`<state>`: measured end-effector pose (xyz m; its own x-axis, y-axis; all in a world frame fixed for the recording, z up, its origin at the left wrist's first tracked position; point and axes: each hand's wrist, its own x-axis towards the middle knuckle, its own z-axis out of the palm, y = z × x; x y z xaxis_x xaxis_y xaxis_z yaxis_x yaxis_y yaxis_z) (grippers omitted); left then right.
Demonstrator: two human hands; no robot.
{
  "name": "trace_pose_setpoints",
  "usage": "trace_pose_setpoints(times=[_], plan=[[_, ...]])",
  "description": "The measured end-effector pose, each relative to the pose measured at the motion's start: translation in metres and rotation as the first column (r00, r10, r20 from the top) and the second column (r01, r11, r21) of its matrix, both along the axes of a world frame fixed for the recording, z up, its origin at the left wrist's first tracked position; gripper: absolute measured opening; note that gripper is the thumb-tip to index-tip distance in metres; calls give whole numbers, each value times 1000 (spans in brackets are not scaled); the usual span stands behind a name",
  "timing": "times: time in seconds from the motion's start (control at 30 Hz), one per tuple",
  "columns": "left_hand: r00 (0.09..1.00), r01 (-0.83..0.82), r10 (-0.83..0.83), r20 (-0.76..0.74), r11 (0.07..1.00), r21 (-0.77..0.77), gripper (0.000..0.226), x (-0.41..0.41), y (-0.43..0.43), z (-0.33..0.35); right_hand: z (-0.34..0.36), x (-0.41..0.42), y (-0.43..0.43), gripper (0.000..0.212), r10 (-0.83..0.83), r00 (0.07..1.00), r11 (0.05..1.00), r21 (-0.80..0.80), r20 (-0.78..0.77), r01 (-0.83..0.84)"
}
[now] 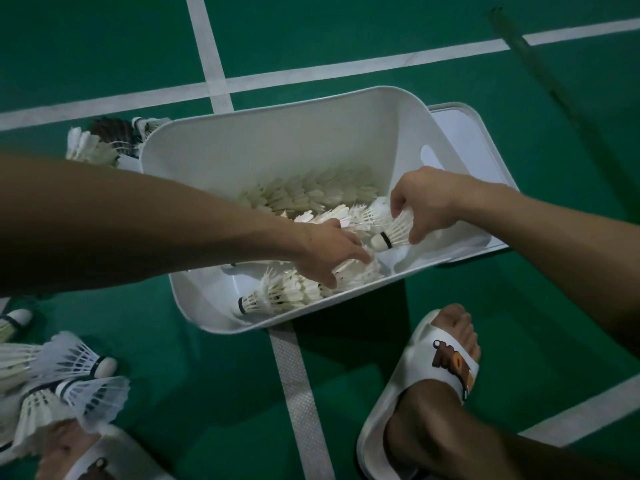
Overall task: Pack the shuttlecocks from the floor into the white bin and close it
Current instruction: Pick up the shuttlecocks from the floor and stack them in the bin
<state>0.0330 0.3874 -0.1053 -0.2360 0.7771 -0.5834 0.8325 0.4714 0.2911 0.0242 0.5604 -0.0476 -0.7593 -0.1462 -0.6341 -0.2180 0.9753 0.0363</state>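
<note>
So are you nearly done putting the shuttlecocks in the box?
Partway, I'd guess. Done: rows of shuttlecocks already lie in the white bin. In hand: the right hand pinches a stack over the bin, and the left hand is on a near row. Left: loose shuttlecocks on the floor at lower left, a pile by the bin's far left corner, and the lid is off.

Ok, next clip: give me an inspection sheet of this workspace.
Surface: green court floor with white lines.
Job's things: white bin open, rows of shuttlecocks inside; lid at its right; loose shuttlecocks on floor, lower left and behind the bin.
Clutter: dark pole lying on floor.
Hands: left hand rests on a row in the bin; right hand pinches a shuttlecock stack.
Cables: nothing seen.
Surroundings: person's feet in white sandals.
</note>
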Motion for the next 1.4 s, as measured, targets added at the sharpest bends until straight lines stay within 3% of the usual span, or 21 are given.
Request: trace_pose_setpoints(times=[0.37, 0.53, 0.77, 0.93, 1.07, 1.2, 1.4], plan=[[998, -57, 58, 34, 998, -19, 64, -7, -11, 5, -11, 13, -14, 47, 127, 992, 992, 21, -2, -127], [997, -48, 48, 65, 999, -1, 65, -3, -11, 8, -26, 22, -14, 51, 46, 994, 997, -61, 102, -40], [999, 7, -9, 33, 999, 46, 70, -1, -17, 11, -33, 19, -17, 48, -45, 991, 980, -186, 126, 68], [995, -65, 59, 74, 994, 83, 69, -1, -31, 13, -21, 13, -15, 68, 33, 973, 992, -125, 227, -4], [989, -86, 78, 127, 995, 58, 66, -1, -37, 15, -22, 15, -19, 71, 123, 966, 992, -39, 228, -117], [970, -72, 71, 232, 997, -4, 80, -2, -46, 12, -33, 17, -22, 63, 126, 978, 992, -19, 168, -125], [959, -31, 54, 278, 996, -86, 105, -9, -62, 12, -33, 7, -12, 55, -19, 989, 994, -106, 144, 34]])
